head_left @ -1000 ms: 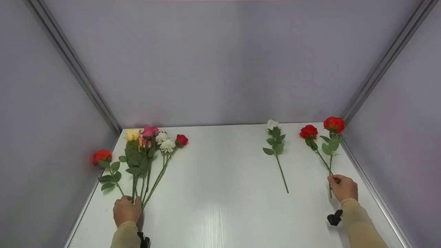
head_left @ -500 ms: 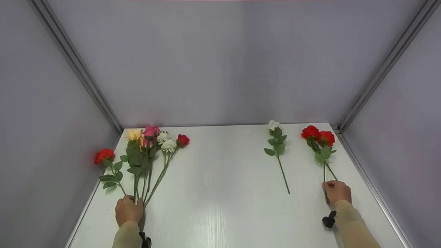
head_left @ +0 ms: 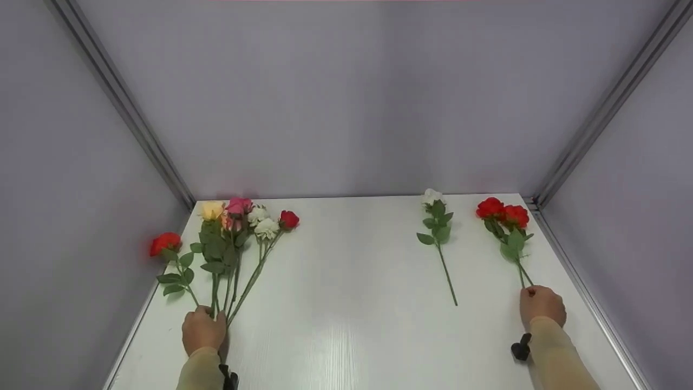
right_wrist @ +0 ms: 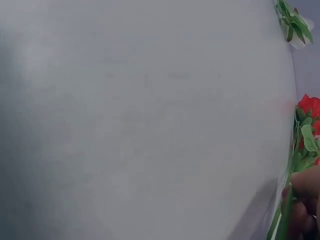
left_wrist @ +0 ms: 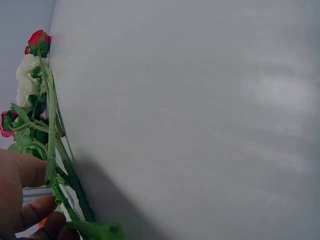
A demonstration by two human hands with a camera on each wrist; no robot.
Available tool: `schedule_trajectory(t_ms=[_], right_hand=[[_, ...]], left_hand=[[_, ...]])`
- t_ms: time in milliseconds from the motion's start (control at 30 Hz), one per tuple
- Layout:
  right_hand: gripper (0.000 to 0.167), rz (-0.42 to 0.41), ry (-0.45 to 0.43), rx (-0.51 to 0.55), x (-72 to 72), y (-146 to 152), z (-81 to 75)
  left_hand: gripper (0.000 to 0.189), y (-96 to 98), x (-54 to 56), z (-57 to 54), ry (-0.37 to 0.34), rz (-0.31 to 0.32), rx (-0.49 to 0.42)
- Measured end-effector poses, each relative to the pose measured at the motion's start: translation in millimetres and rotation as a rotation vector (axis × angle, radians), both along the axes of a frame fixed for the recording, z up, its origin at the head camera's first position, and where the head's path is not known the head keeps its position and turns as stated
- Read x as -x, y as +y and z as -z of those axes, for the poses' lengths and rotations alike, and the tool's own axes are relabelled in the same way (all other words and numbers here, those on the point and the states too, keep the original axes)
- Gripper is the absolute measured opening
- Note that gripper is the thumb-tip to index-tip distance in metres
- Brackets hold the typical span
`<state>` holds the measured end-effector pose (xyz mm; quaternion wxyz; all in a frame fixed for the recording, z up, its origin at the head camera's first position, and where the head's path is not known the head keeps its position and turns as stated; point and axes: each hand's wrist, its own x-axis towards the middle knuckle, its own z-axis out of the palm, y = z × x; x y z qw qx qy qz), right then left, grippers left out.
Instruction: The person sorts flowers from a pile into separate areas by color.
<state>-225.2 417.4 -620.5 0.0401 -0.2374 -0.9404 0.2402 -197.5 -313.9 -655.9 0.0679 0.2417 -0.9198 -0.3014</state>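
Note:
On the left of the head view, my left hand [head_left: 203, 330] grips a bunch of flower stems [left_wrist: 52, 130] low down. The bunch fans out into a yellow rose [head_left: 212, 210], a pink rose [head_left: 239, 206], white carnations [head_left: 266, 228] and a small red rose [head_left: 289, 219]. A larger red rose [head_left: 165, 244] leans out to the left, its stem leading into the same hand. Over on the right, my right hand [head_left: 543, 305] pinches the stems of two red roses [head_left: 490, 208], whose heads lie side by side. Its fingers hide the lower stem ends.
A single white rose [head_left: 437, 219] lies on the white table [head_left: 352, 260], left of the red pair. Grey panels close in the back [head_left: 325, 108] and both sides. Black camera mounts [head_left: 521, 348] sit at the wrists.
The right-hand red rose head has swung left and down beside the other, and the two stems have come together in my right hand. The left hand has stayed nearly still.

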Motion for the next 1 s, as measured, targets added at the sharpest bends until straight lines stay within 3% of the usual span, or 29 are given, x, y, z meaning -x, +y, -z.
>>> schedule_trajectory(t_ms=[133,433,767,867,1000], right_hand=[[0.033,0.01,-0.005,-0.039,-2.8,6,2.1],[0.031,0.066,-0.001,-0.014,-6.8,9,3.0],[0.03,0.106,0.082,-0.026,-4.8,6,-1.0],[0.029,0.098,0.11,-0.013,-2.7,-1,-4.1],[0.028,0.074,0.144,-0.003,1.0,-13,-7.2]], left_hand=[[0.035,0.0,0.5,-0.5,0.005,-0.003,0.003],[0.034,-1.1,0.5,0.1,0.003,-0.001,0.018],[0.033,0.8,3.3,0.4,0.057,-0.013,0.07],[0.03,5.3,8.4,-1.7,0.094,0.034,0.092],[0.024,12.7,16.9,-3.5,0.105,0.153,0.097]])
